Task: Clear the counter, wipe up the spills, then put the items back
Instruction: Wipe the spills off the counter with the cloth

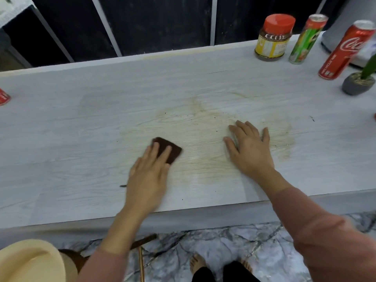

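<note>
A pale wood-grain counter (81, 129) carries a yellowish-brown smeared spill (203, 127) with dark specks in its middle. My left hand (148, 176) presses flat on a dark brown cloth pad (173, 149) at the spill's left edge, fingers lying over the pad's near half. My right hand (250, 147) rests flat with fingers spread on the counter inside the stain, holding nothing. At the back right stand a jar with a red lid (272, 37), a slim green can (307, 39) and a red cola can (343, 51).
A small grey pot with a green plant (359, 83) sits at the right edge, a grey appliance base (345, 23) behind the cans. A red object (4, 96) pokes in at the left edge. A cream round stool (28, 261) stands below left on marble floor.
</note>
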Demonstrator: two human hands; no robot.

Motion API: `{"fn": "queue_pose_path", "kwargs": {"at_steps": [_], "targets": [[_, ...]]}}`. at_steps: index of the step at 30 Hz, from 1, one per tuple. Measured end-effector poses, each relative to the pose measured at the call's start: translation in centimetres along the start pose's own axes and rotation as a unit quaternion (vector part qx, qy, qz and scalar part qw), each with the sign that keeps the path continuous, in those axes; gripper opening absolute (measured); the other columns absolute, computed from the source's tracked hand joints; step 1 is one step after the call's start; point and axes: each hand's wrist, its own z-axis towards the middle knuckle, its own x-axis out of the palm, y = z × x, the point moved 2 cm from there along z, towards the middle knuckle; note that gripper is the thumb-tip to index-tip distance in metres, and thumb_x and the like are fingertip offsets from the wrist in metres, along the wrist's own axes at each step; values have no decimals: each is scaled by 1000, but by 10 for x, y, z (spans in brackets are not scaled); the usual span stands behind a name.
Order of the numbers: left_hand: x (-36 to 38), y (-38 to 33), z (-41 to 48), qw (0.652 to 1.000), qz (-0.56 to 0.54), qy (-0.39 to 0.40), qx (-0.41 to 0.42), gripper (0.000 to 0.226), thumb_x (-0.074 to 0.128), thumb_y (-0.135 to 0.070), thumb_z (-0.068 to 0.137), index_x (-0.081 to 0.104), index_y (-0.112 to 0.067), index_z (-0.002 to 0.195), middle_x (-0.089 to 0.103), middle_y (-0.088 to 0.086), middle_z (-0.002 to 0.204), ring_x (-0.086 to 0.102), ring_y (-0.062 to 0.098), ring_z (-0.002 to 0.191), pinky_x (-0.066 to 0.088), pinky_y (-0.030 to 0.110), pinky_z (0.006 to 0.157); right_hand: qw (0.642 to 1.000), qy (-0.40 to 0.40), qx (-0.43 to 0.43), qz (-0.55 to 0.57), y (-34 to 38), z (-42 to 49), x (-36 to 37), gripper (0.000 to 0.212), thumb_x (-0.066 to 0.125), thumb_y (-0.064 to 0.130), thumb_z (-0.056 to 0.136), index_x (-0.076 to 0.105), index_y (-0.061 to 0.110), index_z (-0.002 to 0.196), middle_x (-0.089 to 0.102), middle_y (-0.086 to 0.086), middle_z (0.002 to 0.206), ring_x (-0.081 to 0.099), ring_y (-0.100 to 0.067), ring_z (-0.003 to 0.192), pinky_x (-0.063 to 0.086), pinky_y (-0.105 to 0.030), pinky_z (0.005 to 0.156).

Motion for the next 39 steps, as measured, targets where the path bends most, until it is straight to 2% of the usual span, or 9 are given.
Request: {"fn": "queue_pose_path", "kwargs": {"at_steps": [3,6,12,16,19,23,28,32,39], "targets": [[-7,38,42,992,14,-27,-124,49,24,-36,103,22,-28,151,11,6,160,7,22,148,13,45,117,1000,-1,1,-8,1,0,0,48,33,44,99,41,20,140,32,-2,154,18,-21,145,0,-58,115],[3,29,105,986,19,-37,-161,50,23,-33,103,21,-23,151,12,12,160,6,26,148,11,48,118,1000,-5,1,-7,2,0,0,48,34,44,99,41,20,140,33,-2,154,18,-22,145,0,-58,115],[38,-72,114,1000,-20,-1,-4,47,25,-29,104,22,-27,151,12,7,160,4,21,148,7,40,117,999,-22,-2,40,0,-1,0,47,36,39,100,42,16,140,35,-5,152,22,-22,144,1,-54,117],[25,-55,52,998,-35,4,54,48,23,-37,101,27,-33,149,14,-4,158,8,15,147,11,37,117,986,-96,25,131,-20,-7,-11,42,44,33,99,48,13,137,41,-7,148,32,-22,140,10,-50,118],[15,-11,81,998,-3,-44,-51,49,27,-33,99,35,-24,147,23,9,157,19,28,146,21,46,115,988,-97,29,113,-51,-10,-24,43,45,33,99,47,13,137,40,-7,148,30,-23,141,7,-51,118],[29,-31,161,984,4,-54,-171,48,29,-25,102,28,-19,150,17,15,158,9,30,147,15,49,117,992,-85,52,78,-93,0,-39,45,43,33,99,44,13,139,37,-8,150,27,-23,142,6,-54,118],[71,-141,170,999,-34,-25,1,47,32,-18,100,33,-20,148,23,14,157,13,27,147,20,44,116,1000,-3,26,14,-125,14,-48,57,34,40,101,21,18,151,21,-5,159,14,-22,147,0,-53,118],[69,-162,101,993,-73,9,94,46,29,-33,100,33,-33,146,15,-8,154,9,9,145,9,30,115,1000,4,7,13,-133,12,-44,56,30,42,101,25,16,150,24,-6,158,13,-21,147,-1,-51,119],[62,-121,185,991,-8,-45,-128,46,32,-25,102,34,-20,148,21,14,157,14,30,146,20,48,116,995,-11,-1,95,-143,12,-55,54,34,41,101,31,15,148,27,-4,157,14,-18,147,-2,-46,120]]}}
